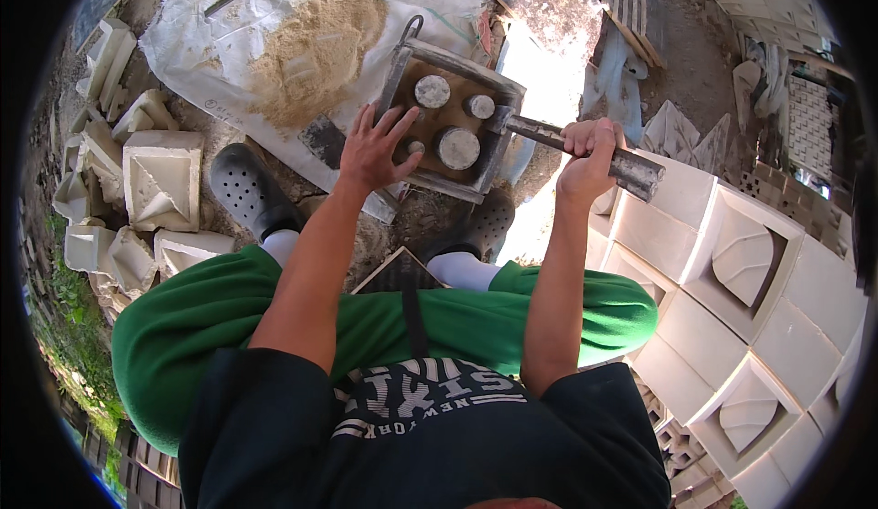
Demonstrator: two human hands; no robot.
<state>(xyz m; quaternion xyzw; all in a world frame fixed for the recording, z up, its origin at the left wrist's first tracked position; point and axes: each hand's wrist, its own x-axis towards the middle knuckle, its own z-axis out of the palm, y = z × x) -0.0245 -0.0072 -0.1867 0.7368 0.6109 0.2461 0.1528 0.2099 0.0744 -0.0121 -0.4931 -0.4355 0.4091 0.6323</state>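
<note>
A dark grey box-shaped mould [505, 97] sits on the ground before me, packed with brown sand [448, 117]. Several round grey plugs stand up in the sand, among them a large one [457, 148] and another behind it [432, 92]. My left hand [377, 152] lies with fingers spread over the mould's left edge, fingertips near the plugs. In a closed grip, my right hand [590, 157] holds a thick, grimy rod [638, 174] to the right. The rod's thinner end meets the mould's right wall; whether it is fixed there I cannot tell.
Sand [315, 52] is heaped on a white sheet [192, 29] beyond the mould. Pale cast blocks [163, 180] pile up at left. Square patterned blocks [681, 193] stand stacked at right. My dark clogs [245, 184] flank the mould's near side.
</note>
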